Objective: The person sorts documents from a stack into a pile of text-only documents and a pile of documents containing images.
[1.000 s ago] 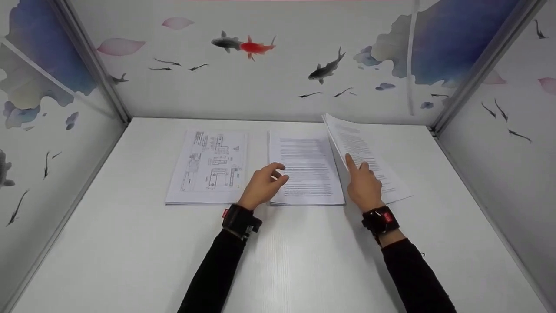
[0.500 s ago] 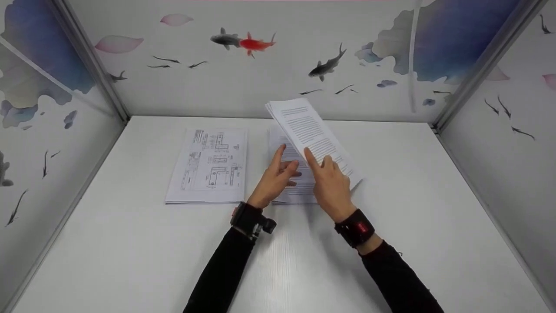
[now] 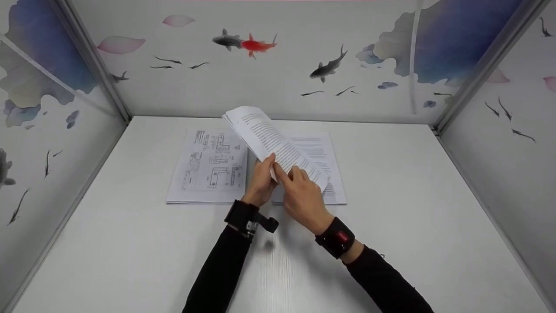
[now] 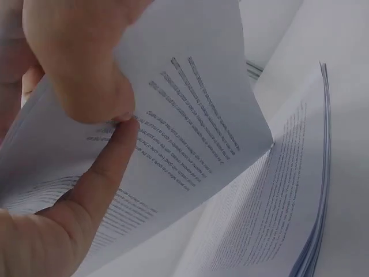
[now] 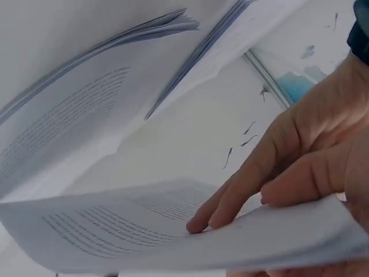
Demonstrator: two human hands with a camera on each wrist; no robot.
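A thin sheaf of printed paper (image 3: pixel 265 134) is held tilted over the table, its upper end leaning to the left. My left hand (image 3: pixel 260 182) grips its near edge, thumb on top. Close beside that thumb, my right hand (image 3: pixel 306 202) pinches the same edge with its index finger laid along the page. In the left wrist view, a thumb and an index fingertip meet on the printed sheet (image 4: pixel 190 156). Fingers (image 5: pixel 242 190) press against the sheaf in the right wrist view. Below it, a stack of text pages (image 3: pixel 336 189) lies partly covered.
A stack of technical drawings (image 3: pixel 182 189) lies flat at the left, its right corner overlapped by the sheaf in the head view. The white table (image 3: pixel 412 174) is enclosed by a back wall (image 3: pixel 273 87) and side walls painted with fish.
The sheaf has swung leftward from the right side of the table, carried by my right hand. My left hand, loose beside it before, now grips its edge.
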